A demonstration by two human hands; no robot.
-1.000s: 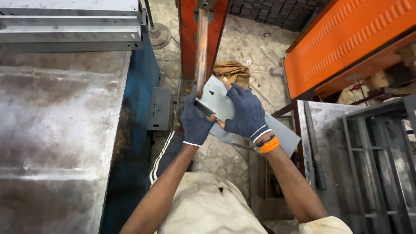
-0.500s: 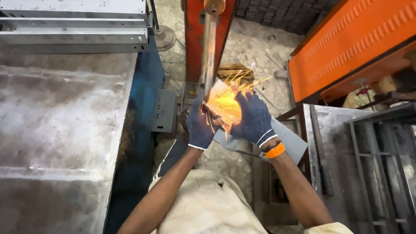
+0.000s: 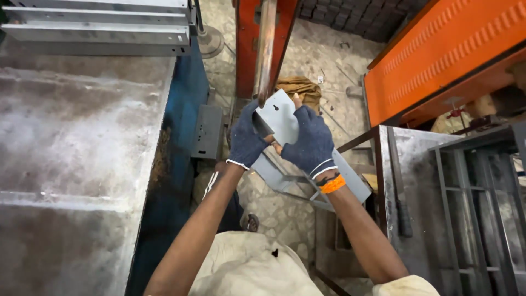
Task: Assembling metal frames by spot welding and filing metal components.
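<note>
Both my hands wear dark blue knit gloves and grip a grey sheet-metal bracket with a small hole in its flat face. My left hand holds its left edge. My right hand, with an orange band at the wrist, holds its right side; the long grey part runs down past that wrist. The bracket's upper corner sits right at the tip of a vertical copper-coloured rod on an orange machine. No sparks show.
A big worn steel tabletop with a blue side fills the left. Stacked grey metal channels lie at its far end. An orange ribbed machine cover is at upper right, grey metal frames at right. A brown cloth lies on the stone floor.
Half a second ago bright orange sparks flared where the bracket met the rod; they are gone now. Both hands stay on the bracket in nearly the same place.
</note>
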